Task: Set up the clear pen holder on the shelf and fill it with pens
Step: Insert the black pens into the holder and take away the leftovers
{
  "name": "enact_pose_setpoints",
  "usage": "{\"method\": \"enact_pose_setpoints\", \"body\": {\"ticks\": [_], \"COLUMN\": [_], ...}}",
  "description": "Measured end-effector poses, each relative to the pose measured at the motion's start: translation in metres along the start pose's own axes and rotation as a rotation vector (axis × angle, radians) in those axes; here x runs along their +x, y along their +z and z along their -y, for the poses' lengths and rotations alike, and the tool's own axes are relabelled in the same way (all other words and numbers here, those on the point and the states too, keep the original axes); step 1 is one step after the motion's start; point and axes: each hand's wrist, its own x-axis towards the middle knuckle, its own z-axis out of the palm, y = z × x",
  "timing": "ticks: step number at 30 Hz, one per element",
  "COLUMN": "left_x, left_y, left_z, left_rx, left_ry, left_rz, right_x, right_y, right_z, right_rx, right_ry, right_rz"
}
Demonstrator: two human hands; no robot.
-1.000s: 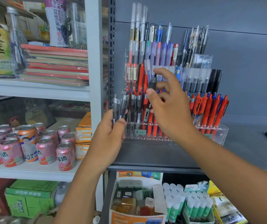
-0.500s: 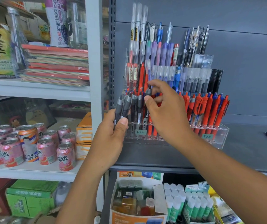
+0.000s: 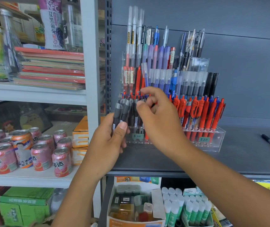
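The clear pen holder (image 3: 216, 141) stands on the dark grey shelf (image 3: 245, 161), backed against the grey panel. It is a stepped acrylic rack whose tiers rise toward the rear, crowded with pens. Orange-red pens (image 3: 203, 115) fill the right of its front row, and frosted-capped and tall white ones stand behind. Green price tags (image 3: 204, 139) sit on its front wall. The left hand (image 3: 106, 145), at the rack's left end, grips a bundle of black pens (image 3: 120, 112) upright, fingers wrapped round them. The right hand (image 3: 160, 122) has curled fingers, with thumb and forefinger pinching the top of a dark pen (image 3: 136, 115) in the front row.
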Motion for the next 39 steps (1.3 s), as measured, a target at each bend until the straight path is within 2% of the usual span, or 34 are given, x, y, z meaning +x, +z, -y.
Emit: {"method": "enact_pose_setpoints", "body": {"ticks": [5,8,12,16,20,29,39], "left_x": [-0.002,-0.002,-0.002,-0.001,0.000,-0.001,-0.002], "left_y": [0.002,0.002,0.002,0.003,0.002,0.001,0.002], "left_z": [-0.003,-0.002,-0.002,0.000,0.003,0.003,-0.001], "left_rx": [-0.037,-0.029,-0.011,0.017,0.066,0.040,0.032], "left_ry": [0.002,-0.006,-0.012,0.019,-0.032,-0.082,-0.127], "left_rz": [0.079,0.080,0.062,0.051,-0.006,-0.017,-0.025], "right_x": [-0.009,-0.010,-0.008,0.001,0.012,0.023,0.019], "right_y": [0.004,0.004,0.000,-0.004,-0.013,-0.027,-0.027], "right_z": [0.007,0.008,0.007,0.014,0.017,0.013,0.003], "right_rx": [0.015,0.075,0.102,0.323,0.379,0.123,0.004], "right_ry": [0.057,0.108,0.077,0.193,0.222,0.011,-0.020], "right_rz": [0.172,0.210,0.144,0.033,-0.079,-0.173,-0.108]}}
